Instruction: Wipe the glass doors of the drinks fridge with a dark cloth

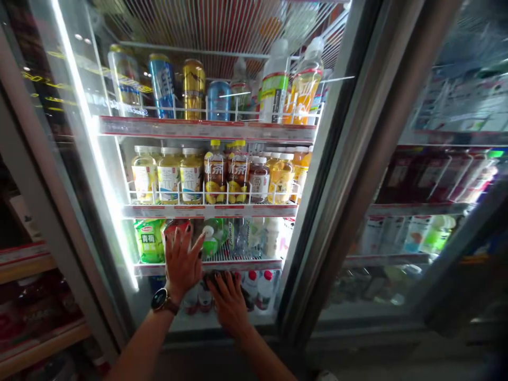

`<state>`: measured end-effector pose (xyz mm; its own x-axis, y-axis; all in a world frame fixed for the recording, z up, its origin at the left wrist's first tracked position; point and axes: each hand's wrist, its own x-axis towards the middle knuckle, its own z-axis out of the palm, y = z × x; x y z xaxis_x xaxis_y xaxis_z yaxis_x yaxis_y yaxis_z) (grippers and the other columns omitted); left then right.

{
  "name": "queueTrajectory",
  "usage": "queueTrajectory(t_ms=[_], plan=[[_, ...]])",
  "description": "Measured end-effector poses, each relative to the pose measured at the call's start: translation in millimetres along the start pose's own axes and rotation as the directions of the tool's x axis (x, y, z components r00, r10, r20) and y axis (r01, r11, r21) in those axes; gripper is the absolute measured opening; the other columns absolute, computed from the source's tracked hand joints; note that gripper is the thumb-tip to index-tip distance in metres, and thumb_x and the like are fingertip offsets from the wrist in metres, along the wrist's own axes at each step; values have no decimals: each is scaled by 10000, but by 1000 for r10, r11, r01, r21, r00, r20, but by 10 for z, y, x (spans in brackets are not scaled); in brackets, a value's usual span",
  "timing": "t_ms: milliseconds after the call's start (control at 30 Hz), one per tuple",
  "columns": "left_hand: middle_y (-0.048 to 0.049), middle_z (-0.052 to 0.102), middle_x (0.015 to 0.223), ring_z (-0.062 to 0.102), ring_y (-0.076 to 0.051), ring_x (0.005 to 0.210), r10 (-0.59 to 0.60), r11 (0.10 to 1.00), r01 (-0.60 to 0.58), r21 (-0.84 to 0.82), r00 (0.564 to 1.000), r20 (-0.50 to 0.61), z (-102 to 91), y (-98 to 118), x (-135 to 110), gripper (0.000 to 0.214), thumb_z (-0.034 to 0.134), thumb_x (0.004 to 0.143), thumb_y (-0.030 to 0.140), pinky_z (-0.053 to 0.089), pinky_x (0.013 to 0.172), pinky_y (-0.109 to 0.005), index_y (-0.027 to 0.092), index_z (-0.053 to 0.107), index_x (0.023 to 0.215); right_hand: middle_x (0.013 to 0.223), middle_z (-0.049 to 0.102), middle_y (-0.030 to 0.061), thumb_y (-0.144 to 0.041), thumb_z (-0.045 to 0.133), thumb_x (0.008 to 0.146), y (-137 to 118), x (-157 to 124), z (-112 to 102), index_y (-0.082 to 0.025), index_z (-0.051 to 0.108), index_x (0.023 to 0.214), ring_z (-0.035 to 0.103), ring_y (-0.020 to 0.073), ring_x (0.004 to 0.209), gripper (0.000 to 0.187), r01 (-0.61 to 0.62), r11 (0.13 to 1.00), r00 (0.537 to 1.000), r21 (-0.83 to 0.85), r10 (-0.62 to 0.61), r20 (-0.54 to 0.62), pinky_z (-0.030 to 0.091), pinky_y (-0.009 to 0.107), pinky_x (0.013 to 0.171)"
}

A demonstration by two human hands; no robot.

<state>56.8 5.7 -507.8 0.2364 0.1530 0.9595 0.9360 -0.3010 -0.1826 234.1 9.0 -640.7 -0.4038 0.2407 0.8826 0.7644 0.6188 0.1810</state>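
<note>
My left hand (183, 267), with a round watch (159, 299) on its wrist, is raised at the third shelf. Its fingers are spread in front of a red package (170, 228), mostly covered; contact is unclear. Left of it stands a green snack pouch (150, 241), and to the right a clear bottle with a green label (210, 246) lies tilted. Lower down, my right hand (229, 302) stretches its fingers over the tops of bottles on the bottom level, and whether it touches them is hard to see. Red-capped bottles (265, 290) stand just right of it.
Drink cans (193, 90) and bottles fill the top shelf. Tea bottles (215, 177) line the second behind a white wire rail. A metal door frame (349, 174) borders the lit fridge on the right, with another glass-fronted section beyond. Wooden-edged shelves (27, 267) stand at the left.
</note>
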Motion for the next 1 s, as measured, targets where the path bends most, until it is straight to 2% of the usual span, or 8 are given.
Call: queueTrajectory(t_ms=[200,300,400,567,633,767,900,1000], plan=[[-66,215,1728,130,-316,1623,5,1000,-5,-10,1000,-11,20,-27,-57,700,490,964,221,127,1327,-584,279,307,1637,1709,332,77,-120,493,936,388,1523,-590,-257,270,1658,134,334,1632,768,-108,994,984,-26,103,-145,229,619,1301],[-100,253,1711,144,-320,1619,7,1000,-7,-20,1000,-8,48,-52,-82,676,462,990,266,122,1327,-583,223,295,1643,1744,235,80,-169,469,971,432,2073,-679,-247,215,1672,92,347,1637,750,-166,986,967,-27,157,-199,202,649,1300],[-140,305,1688,158,-323,1615,5,999,-5,-43,1000,-14,83,-90,-72,675,429,1019,336,115,1326,-588,168,259,1651,1721,304,72,-163,489,955,282,1825,-474,-257,280,1657,100,333,1638,738,-113,993,979,-42,103,-178,197,631,1305],[-156,268,1703,116,-330,1623,-27,993,30,-118,999,25,-26,-6,-230,684,400,1024,319,125,1313,-618,160,206,1661,1582,538,78,-100,498,877,-70,501,-39,-235,507,1544,200,303,1620,681,22,999,996,25,-20,-84,244,578,1302],[-140,256,1713,113,-310,1626,-61,985,74,-157,994,89,-145,108,-386,676,398,1025,288,130,1322,-582,170,205,1662,1551,570,88,-56,480,855,-137,251,43,-215,509,1538,238,289,1611,702,22,997,998,69,-18,-62,282,568,1291],[-126,203,1733,126,-263,1628,-121,960,133,-245,991,61,-354,264,-338,668,344,1057,337,154,1338,-484,157,149,1670,1581,525,155,-67,463,915,-158,891,38,-142,396,1593,268,276,1604,686,23,990,991,137,-4,-135,346,561,1268],[-130,134,1749,133,-269,1629,-289,887,262,-379,957,-16,-424,143,451,710,166,1072,529,201,1333,-487,163,105,1676,1660,404,166,-109,414,986,-158,2120,-137,-113,297,1628,240,232,1613,653,62,982,975,177,-21,-221,338,513,1290],[-110,159,1748,140,-263,1630,-318,874,293,-387,948,0,-408,61,769,708,88,1062,551,196,1337,-501,203,159,1674,1683,351,182,-103,418,973,-169,2336,-215,-61,268,1630,182,237,1627,675,110,971,971,212,-59,-233,326,485,1304]])
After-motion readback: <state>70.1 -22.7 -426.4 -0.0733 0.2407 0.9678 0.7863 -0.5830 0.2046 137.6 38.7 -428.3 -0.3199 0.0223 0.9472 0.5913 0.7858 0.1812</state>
